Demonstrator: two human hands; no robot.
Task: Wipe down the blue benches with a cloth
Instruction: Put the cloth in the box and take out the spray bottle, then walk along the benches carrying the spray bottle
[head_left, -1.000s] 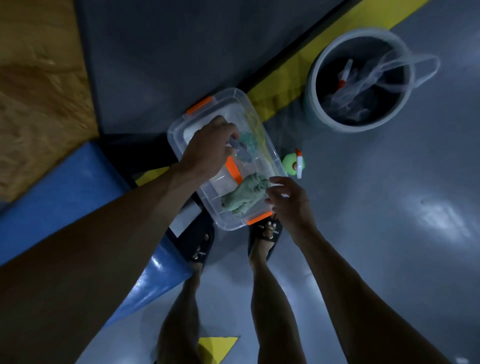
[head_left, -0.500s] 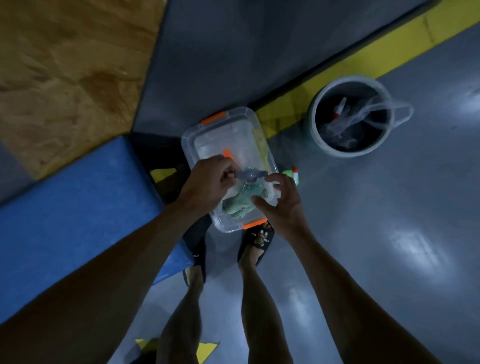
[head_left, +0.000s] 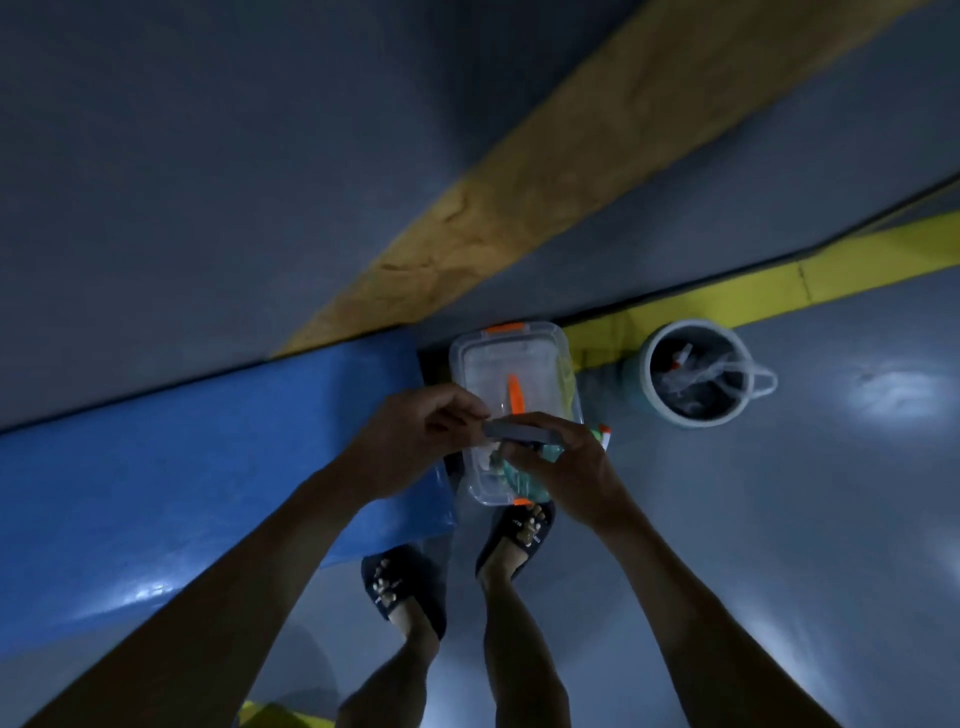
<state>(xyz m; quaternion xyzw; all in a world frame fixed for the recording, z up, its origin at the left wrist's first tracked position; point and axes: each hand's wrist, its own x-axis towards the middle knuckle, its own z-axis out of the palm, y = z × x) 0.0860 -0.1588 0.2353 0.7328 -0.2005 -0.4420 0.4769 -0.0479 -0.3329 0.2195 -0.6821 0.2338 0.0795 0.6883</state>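
Note:
The blue bench (head_left: 197, 467) runs across the left, its end beside a clear plastic box (head_left: 519, 348) with orange clips on the floor. Above the box's near half, my left hand (head_left: 415, 441) and my right hand (head_left: 569, 470) both grip a flat grey object (head_left: 519, 432), one hand at each end. What it is stays unclear in the blur. A green cloth (head_left: 511, 474) lies inside the box, mostly hidden under my right hand's fingers.
A grey bucket (head_left: 654, 400) lined with a plastic bag stands right of the box. A small green bottle (head_left: 602, 434) sits between them. My sandalled feet (head_left: 519, 535) stand just before the box. A grey wall with a wooden strip (head_left: 519, 208) rises behind.
My view has tilted up and back. My left hand lifted out of the box, and my right hand came in to meet it; both now hold the grey object above the box.

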